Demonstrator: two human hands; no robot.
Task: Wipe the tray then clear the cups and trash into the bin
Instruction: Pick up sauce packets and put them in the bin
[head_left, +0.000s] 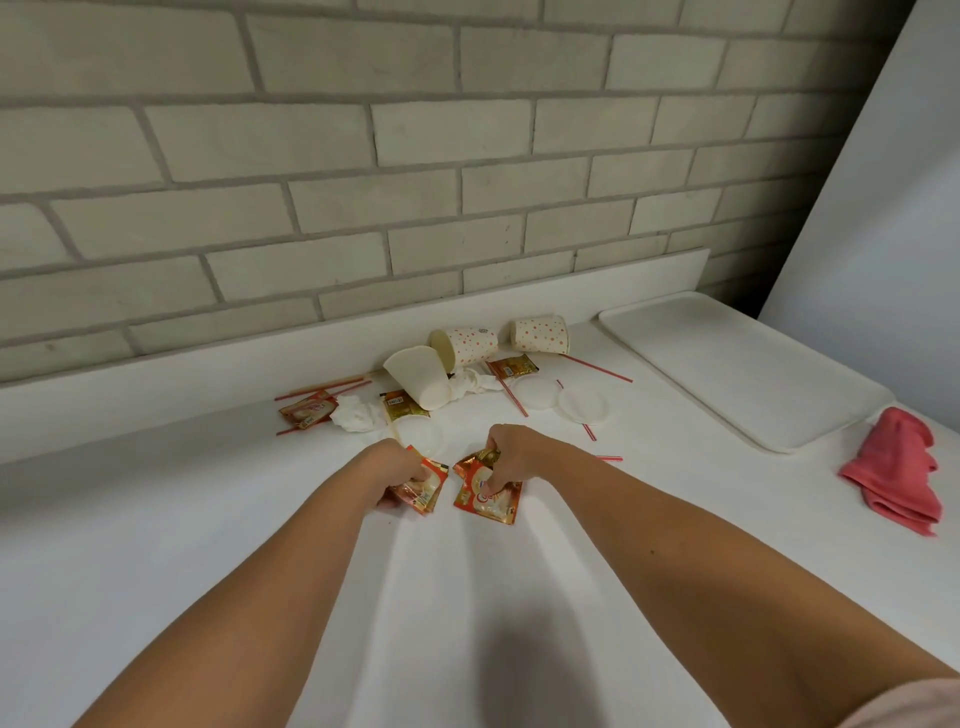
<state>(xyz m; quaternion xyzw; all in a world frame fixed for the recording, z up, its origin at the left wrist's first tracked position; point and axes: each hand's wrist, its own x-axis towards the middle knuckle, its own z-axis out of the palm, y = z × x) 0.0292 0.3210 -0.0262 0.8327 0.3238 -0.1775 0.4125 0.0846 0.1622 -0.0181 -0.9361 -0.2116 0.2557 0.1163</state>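
1. Centrally, the left hand (400, 467) gripped an orange sachet (427, 486), fingers curled around it.
2. The right hand (514, 452) pinched a second sachet (488, 493) by its top edge, just beside the first.
3. Three tipped paper cups (467, 345) lay at 12 o'clock among straws (597, 368), lids (583, 405) and napkins (353, 414).
4. The white tray (743, 364) sat at 2 o'clock, the pink cloth (896, 467) at 3 o'clock, on the counter (208, 519).

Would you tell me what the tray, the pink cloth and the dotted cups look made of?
Tray: likely matte white plastic, moulded raised rim.
Pink cloth: soft fabric, perhaps microfibre; it lies in limp folds.
Dotted cups: apparently paper, printed dots, matte walls.
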